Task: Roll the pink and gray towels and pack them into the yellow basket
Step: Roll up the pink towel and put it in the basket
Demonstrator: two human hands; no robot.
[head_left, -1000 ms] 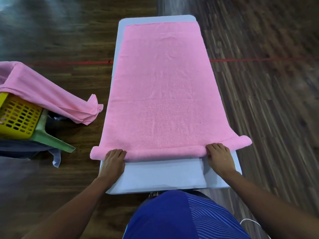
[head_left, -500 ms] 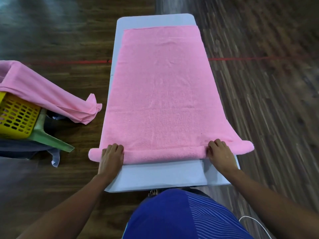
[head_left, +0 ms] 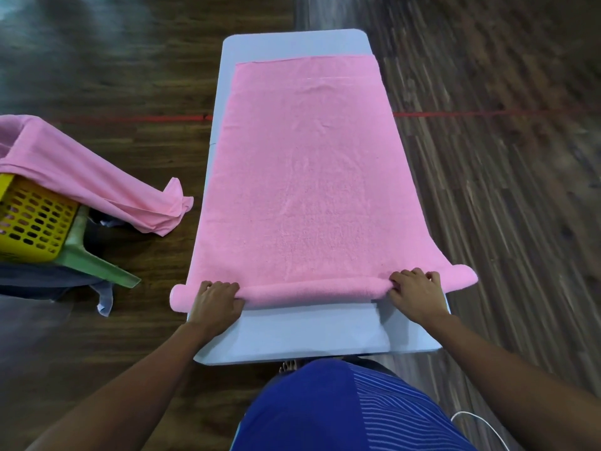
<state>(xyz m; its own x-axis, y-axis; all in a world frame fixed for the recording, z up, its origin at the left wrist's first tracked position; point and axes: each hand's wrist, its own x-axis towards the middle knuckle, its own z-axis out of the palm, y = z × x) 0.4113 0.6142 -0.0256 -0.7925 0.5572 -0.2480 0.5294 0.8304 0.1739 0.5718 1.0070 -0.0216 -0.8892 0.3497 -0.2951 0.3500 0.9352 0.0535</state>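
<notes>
Terry towel at an early stage of rolling. The pink towel (head_left: 309, 190) lies flat along the pale blue-gray table (head_left: 309, 336). Its near edge is wound into a thin roll (head_left: 312, 292) that spans the table and overhangs both long sides. The left hand (head_left: 216, 302) and right hand (head_left: 414, 292) sit on the roll near the table's two edges, fingers curled over its top and gripping it. The ends beyond each hand are unsupported and flare slightly.

Material: soft looped pile, matte, with faint creases toward the far hem. It is judged light, limp and compressible, grippy enough to cling to itself but with no stiffness of its own.

Handling: so slender a roll is likely to slacken or skew in its unheld middle. Hold is therefore best taken wide, on the roll itself, with even pressure from both sides. The table top looks smooth and hard, with rounded corners, so the towel may slide on it.

At left stands the yellow basket (head_left: 29, 222), rigid plastic with a slotted lattice wall, beside a green plastic leg (head_left: 94, 262). A second pink cloth (head_left: 81, 177), thinner and smoother, drapes over the basket's rim. Dark gray fabric (head_left: 39, 281) lies beneath; whether it is the gray towel cannot be told.
</notes>
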